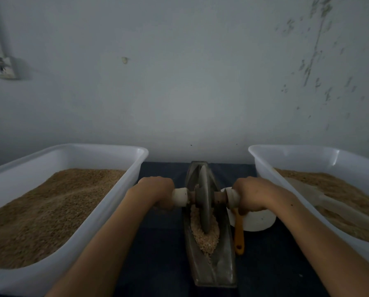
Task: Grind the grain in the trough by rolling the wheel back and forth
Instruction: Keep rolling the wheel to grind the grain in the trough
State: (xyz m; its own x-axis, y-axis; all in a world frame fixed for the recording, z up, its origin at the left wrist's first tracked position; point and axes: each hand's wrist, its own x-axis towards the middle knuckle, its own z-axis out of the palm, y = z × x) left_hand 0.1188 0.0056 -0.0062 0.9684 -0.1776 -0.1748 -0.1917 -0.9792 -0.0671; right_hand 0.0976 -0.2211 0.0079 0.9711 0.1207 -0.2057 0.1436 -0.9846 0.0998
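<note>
Near end of the trough [213,273] bare, wheel [203,198] upright mid-trough in coarse grain [205,236], left hand [157,189] and right hand [250,194] curled round the axle handles [179,197], so grinding looks underway, far from fine.

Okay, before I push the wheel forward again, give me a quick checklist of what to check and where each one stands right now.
1. Left hand gripping its white handle: ok.
2. Right hand gripping its handle: ok.
3. Wheel standing upright in the trough, seated in the groove: ok.
4. Grain lying in the wheel's path: ok, heaped at the near side of the wheel.
5. Far end of the trough free for the roll: cannot tell, wheel hides it.
6. Orange-handled tool beside the trough, under the right handle: not ok, close to the hand's travel.
</note>
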